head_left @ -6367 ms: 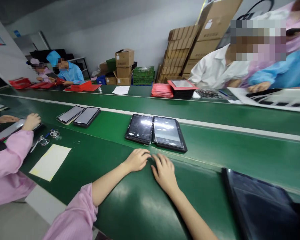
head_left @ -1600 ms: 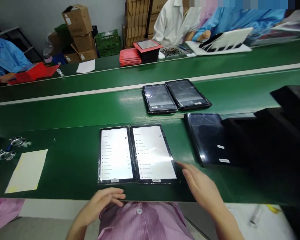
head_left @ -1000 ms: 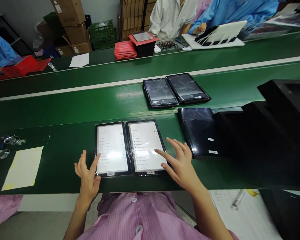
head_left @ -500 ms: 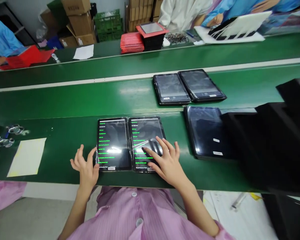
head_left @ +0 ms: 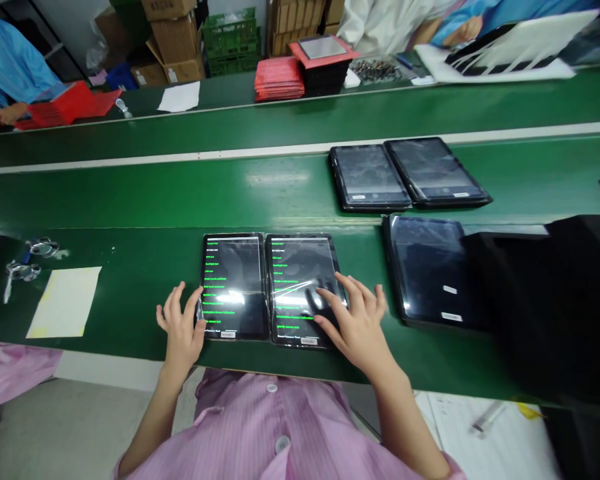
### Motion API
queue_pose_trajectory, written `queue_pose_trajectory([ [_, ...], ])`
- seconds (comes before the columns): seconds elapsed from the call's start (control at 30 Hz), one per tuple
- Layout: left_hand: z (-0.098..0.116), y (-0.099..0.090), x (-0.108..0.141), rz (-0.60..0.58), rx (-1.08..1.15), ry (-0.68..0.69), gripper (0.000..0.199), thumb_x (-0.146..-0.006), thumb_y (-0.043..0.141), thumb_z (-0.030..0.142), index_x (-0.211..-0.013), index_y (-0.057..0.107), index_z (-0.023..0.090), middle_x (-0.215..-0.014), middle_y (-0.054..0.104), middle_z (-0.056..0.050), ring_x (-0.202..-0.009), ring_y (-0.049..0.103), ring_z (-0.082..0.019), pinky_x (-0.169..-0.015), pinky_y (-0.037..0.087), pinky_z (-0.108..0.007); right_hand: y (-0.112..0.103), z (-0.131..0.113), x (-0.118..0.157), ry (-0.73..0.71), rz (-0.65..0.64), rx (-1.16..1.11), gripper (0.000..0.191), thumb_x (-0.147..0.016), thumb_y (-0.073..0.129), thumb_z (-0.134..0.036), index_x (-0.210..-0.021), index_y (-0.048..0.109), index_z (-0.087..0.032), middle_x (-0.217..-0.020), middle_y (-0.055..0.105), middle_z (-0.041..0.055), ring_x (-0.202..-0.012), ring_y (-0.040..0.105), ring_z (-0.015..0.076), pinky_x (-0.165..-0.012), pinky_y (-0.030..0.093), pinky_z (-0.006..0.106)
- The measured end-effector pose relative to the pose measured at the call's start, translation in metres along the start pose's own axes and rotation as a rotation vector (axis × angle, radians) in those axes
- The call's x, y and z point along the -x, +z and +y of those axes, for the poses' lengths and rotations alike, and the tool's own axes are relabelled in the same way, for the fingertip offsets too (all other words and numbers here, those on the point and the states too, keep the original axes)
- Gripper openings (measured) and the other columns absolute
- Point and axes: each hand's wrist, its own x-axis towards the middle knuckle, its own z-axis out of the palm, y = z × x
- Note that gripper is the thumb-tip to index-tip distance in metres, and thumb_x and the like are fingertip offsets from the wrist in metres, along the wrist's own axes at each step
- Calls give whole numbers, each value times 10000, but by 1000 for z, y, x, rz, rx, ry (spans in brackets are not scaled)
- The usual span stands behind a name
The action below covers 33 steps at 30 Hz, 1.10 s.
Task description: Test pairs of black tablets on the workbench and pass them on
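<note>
Two tablets lie side by side on the green bench, both screens lit with a list of mostly green text lines. At the left edge of the left tablet (head_left: 243, 273) is my left hand (head_left: 183, 327), its fingers spread and the index fingertip at the frame. Over the right part of the right tablet (head_left: 295, 267) reaches my right hand (head_left: 363, 323), fingers apart, index finger and thumb pointing at the glass. Whether those fingertips touch the screen I cannot tell. Neither hand grips anything.
Dark-screened tablets (head_left: 373, 177) lie in two piles farther back, with another tablet pile (head_left: 425, 267) to the right beside blurred black shapes (head_left: 555, 300). A pale paper sheet (head_left: 65, 303) lies left. Across the bench are red sleeves (head_left: 280, 79) and co-workers' blue sleeves (head_left: 17, 63).
My right hand has shifted slightly right over the right tablet, its index finger drawn back toward the screen's right side. My left hand stays at the left tablet's edge. The view has shifted a little.
</note>
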Motion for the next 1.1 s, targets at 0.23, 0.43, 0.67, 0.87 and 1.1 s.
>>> queue_pose_trajectory([
  [0.23, 0, 4, -12, -163, 216, 25, 682, -997, 220, 644, -1497, 457, 246, -1446, 465, -154, -1324, 476, -310, -1075, 405, -485, 3, -3, -15, -6, -85, 39, 387, -980, 490, -442, -1323, 607, -309, -1558, 357, 128, -1381, 340, 383, -1140, 163, 702],
  [0.43, -1, 3, -14, -172, 288, 7, 670, -1005, 222, 625, -1516, 422, 242, -1431, 477, -153, -1328, 477, -304, -1079, 413, -469, 7, -4, -41, -176, -108, 31, 437, -909, 597, -564, -1279, 660, -341, -1565, 389, 115, -1404, 315, 398, -1140, 78, 718],
  [0.67, 4, 0, -21, -184, 324, -30, 658, -1013, 248, 591, -1552, 348, 228, -1413, 478, -156, -1296, 497, -295, -1064, 420, -435, -6, 16, -88, -276, 13, -23, 374, -937, 537, -544, -1203, 695, -335, -1516, 459, 66, -1375, 348, 386, -1148, 30, 692],
  [0.87, 1, -5, -31, -224, 258, -35, 567, -1019, 280, 546, -1455, 516, 272, -1282, 533, -130, -1104, 590, -273, -977, 473, -420, 16, 52, -121, -63, 284, -346, 493, -1006, 300, -502, -1229, 633, -215, -1318, 554, 144, -1245, 496, 331, -1101, 305, 564],
  [1.1, 2, -19, -100, -216, 293, 95, 532, -1036, 279, 511, -1491, 438, 286, -1495, 380, -120, -1367, 450, -285, -1142, 372, -462, 66, 81, -121, 279, 526, -666, 438, -980, 335, -498, -1005, 652, -199, -979, 657, 95, -952, 613, 274, -901, 466, 476],
])
